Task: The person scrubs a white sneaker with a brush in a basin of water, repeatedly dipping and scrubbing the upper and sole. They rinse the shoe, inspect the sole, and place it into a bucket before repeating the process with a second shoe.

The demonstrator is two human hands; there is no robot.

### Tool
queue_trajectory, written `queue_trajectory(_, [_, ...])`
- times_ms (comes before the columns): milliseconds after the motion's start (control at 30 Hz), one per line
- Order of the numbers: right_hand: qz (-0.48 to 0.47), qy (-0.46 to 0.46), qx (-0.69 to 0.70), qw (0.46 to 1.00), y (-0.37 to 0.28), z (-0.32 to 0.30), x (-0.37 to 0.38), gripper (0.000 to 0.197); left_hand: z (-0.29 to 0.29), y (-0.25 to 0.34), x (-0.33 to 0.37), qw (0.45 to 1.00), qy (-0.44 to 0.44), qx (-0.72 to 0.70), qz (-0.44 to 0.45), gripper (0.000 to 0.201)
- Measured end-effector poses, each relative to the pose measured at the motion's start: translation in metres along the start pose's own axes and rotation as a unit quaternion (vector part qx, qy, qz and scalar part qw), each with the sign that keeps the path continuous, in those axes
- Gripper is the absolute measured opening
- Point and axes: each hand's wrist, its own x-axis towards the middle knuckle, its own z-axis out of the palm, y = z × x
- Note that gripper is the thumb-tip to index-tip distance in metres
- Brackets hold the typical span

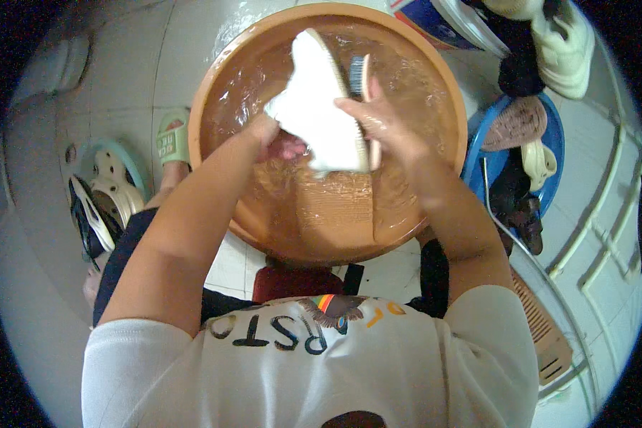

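A white shoe [319, 107] is held over the water in a large orange-brown basin [461, 135], its sole edge facing right. My left hand [274, 140] is closed around the shoe's left side, with several fingers partly hidden behind it. My right hand [384, 121] grips a scrubbing brush [362, 77] with a light back and dark bristles. The bristles point left, close beside the sole, and my right thumb lies against the shoe's edge. Below the shoe, a ribbed washboard surface [335, 208] slopes within the basin.
To the right stands a blue basin [558, 132] holding footwear and dark items. A white shoe [568, 53] is beyond it, near a bucket [446, 25]. A slatted brown board [546, 328] lies at lower right. Pale clogs [114, 189] sit in a light-blue basin at left.
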Motion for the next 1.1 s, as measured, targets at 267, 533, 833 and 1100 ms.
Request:
queue_trajectory(267, [-0.106, -0.012, -0.194, 0.975, -0.002, -0.03, 0.008, 0.096, -0.046, -0.019, 0.032, 0.977, 0.157, -0.133, 0.045, 0.041])
queue_trajectory(533, [0.014, -0.058, -0.164, 0.985, -0.01, -0.02, 0.004, 0.108, 0.016, 0.0, 0.024, 0.968, -0.07, -0.241, -0.009, 0.066])
queue_trajectory(833, [-0.262, 0.011, -0.374, 0.889, -0.093, 0.021, -0.089, 0.113, 0.023, 0.026, 0.0, 0.918, -0.242, -0.258, 0.181, 0.033])
queue_trajectory(1100, [-0.234, 0.042, -0.308, 0.921, -0.053, 0.003, -0.059, 0.1, 0.029, 0.032, -0.011, 0.936, 0.236, 0.201, 0.165, 0.032])
